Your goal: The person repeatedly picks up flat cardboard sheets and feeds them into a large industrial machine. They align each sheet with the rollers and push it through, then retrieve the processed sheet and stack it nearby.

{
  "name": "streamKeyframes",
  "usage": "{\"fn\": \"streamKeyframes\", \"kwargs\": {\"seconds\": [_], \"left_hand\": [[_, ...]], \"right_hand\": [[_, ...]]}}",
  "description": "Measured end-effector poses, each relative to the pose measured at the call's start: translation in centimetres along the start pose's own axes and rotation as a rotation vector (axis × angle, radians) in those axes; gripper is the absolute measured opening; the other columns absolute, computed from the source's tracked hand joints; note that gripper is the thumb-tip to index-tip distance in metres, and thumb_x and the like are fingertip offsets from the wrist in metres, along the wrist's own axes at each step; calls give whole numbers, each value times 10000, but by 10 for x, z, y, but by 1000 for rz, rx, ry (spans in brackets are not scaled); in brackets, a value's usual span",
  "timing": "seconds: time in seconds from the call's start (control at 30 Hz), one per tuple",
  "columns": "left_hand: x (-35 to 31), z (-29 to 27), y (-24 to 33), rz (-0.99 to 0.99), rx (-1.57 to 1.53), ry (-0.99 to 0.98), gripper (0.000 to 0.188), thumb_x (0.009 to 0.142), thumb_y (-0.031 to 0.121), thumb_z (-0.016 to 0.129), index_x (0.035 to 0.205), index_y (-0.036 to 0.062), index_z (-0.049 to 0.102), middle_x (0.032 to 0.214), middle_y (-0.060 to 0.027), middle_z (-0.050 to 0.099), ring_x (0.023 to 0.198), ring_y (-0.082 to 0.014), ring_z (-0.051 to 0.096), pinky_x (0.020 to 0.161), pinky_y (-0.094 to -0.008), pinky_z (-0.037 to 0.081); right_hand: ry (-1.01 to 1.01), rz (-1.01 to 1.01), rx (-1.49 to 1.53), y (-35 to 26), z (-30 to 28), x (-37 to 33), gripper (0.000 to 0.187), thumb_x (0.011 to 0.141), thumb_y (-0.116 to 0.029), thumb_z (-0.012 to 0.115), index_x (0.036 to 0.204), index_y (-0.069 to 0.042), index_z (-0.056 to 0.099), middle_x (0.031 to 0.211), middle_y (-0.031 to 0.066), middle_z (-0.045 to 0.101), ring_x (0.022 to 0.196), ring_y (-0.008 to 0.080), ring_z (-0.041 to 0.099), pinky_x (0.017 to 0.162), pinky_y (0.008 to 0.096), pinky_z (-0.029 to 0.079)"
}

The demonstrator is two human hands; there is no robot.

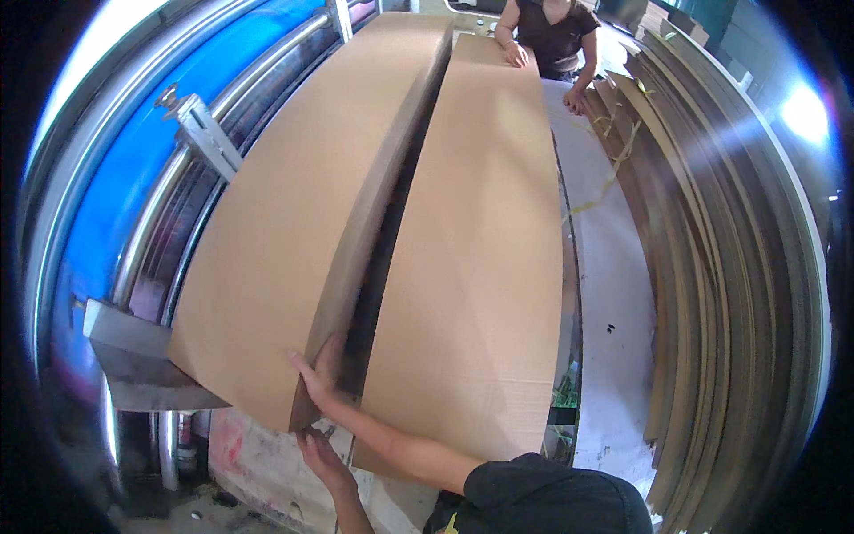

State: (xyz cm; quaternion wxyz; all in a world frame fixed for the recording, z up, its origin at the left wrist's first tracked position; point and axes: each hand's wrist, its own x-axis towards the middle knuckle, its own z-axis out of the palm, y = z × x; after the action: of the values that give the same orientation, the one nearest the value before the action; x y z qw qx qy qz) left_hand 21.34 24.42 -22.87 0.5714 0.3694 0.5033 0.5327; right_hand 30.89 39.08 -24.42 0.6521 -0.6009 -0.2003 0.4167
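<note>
1. At lower left, our left hand [325, 458] half-curls by the left-of-centre cardboard sheet [280, 222]; we cannot tell its grip.
2. Above, our right hand [320, 381] straddles the sheet's side edge, thumb spread from fingers; light, even pressure should avoid creases.
3. Top: a co-worker's hand [515, 56] rests on another sheet [476, 231].

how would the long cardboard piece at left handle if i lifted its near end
The left cardboard piece probably won't roll, being broad and flat. Its great length suggests it may sag if lifted at one end. Its smooth-looking top might feel slippery.
</note>
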Motion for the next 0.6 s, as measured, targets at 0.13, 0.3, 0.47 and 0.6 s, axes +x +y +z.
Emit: {"fn": "streamKeyframes", "kwargs": {"seconds": [0.13,0.3,0.47,0.6], "left_hand": [[-2,-7,-4,9,55,27,612,1018,337,524,1505,9,348,1460,-104,459,1370,-209,408,1133,-369,313],[-3,15,-1,48,-107,132,546,1011,343,541,1426,7,427,1278,-81,515,1175,-194,478,1056,-347,356],[-3,28,13,76,-12,111,460,1039,355,502,1350,17,474,1125,-54,524,991,-159,487,975,-348,407],[3,17,20,25,61,155,444,1060,404,471,1315,42,502,1058,-29,543,936,-126,497,931,-335,429]], "right_hand": [[61,-94,130,-1,-1,-1,1109,884,-481,706,1562,97,47,1613,259,161,1503,332,154,1229,388,105],[-9,69,-24,-6,-7,-1,1135,899,-533,657,1565,102,-8,1651,266,36,1540,333,27,1243,389,31],[-58,43,-18,-10,-12,-1,1156,907,-565,627,1559,113,-45,1662,272,-69,1552,333,-86,1247,392,-21],[-2,-1,-28,-7,-10,-1,1170,891,-622,613,1549,139,15,1647,313,-3,1550,375,-30,1249,426,4]]}}
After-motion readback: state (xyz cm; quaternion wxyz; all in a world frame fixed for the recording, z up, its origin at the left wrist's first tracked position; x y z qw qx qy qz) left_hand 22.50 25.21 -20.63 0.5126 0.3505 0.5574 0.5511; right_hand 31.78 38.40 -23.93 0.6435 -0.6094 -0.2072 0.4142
